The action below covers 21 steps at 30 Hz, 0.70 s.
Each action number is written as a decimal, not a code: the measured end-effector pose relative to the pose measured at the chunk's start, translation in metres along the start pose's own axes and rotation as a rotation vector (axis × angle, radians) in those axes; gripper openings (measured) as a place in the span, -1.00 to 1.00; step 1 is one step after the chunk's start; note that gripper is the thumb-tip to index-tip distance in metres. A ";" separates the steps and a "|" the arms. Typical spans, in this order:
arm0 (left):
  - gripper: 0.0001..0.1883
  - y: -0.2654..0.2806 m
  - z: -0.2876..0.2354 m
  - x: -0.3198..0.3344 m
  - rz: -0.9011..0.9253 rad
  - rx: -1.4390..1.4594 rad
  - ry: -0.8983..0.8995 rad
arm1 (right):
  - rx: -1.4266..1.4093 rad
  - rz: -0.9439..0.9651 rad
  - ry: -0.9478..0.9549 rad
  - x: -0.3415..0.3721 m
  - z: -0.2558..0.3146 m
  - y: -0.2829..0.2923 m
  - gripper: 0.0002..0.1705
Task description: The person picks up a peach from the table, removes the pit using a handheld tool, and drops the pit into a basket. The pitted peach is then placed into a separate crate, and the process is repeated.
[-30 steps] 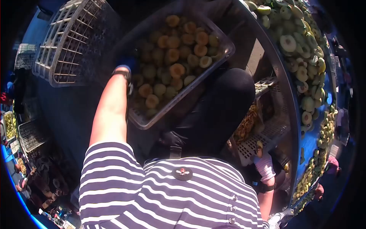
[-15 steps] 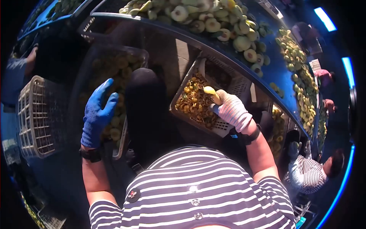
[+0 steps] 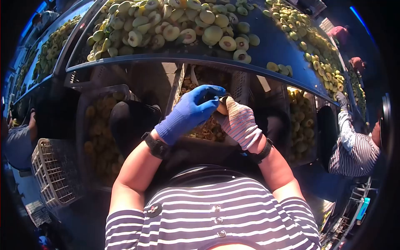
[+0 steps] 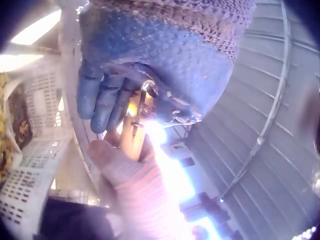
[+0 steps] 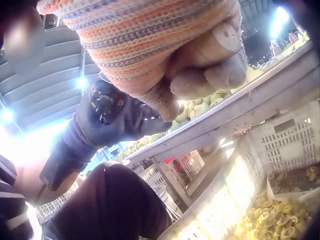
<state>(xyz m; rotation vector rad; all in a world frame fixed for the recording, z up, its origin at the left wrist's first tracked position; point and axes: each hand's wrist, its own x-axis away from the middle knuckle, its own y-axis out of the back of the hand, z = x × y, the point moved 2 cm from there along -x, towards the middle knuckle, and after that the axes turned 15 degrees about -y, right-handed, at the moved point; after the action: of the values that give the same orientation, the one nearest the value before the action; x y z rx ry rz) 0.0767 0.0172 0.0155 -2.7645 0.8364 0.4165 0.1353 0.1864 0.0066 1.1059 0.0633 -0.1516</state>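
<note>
Gripping wooden-handled tool (image 4: 132, 143): right hand (image 3: 241, 123); long axis points toward left hand (image 3: 188, 110), grip unclear.

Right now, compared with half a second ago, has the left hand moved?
Yes: in the head view, the blue-gloved left hand has moved right, from over the fruit crate to over the scrap crate.

left hand (image 3: 189, 109): moves from fruit crate (image 3: 121, 87) to scrap crate (image 3: 239, 87) | right hand (image 3: 242, 123): no longer apart from left, wooden-handled tool (image 4: 132, 139) now between them | head view: swings from left crate toward fruit-heaped surface (image 3: 266, 50)
</note>
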 end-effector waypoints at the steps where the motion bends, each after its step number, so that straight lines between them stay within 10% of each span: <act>1: -0.67 -0.006 0.000 -0.004 0.003 -0.027 0.083 | -0.026 -0.013 -0.005 0.000 0.002 0.001 -0.62; 3: -0.70 -0.007 -0.007 -0.005 -0.057 -0.116 0.253 | -0.165 0.085 -0.157 0.000 0.012 0.004 -0.69; 7: -0.81 -0.002 -0.003 0.002 0.009 -0.762 -0.173 | -0.431 0.364 -0.323 -0.003 0.005 -0.018 -0.51; 14: -0.75 0.019 -0.007 0.018 0.187 -0.956 -0.151 | -0.830 0.674 -0.309 0.000 0.022 -0.032 -0.51; 21: -0.75 0.027 -0.015 0.014 0.260 -1.106 -0.317 | -0.570 0.589 -0.363 -0.002 0.026 -0.024 -0.51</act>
<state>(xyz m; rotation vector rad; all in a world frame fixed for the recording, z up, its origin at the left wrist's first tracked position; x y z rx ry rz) 0.0755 -0.0164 0.0209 -3.3029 1.1007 1.7719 0.1295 0.1528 -0.0023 0.4813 -0.5132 0.1896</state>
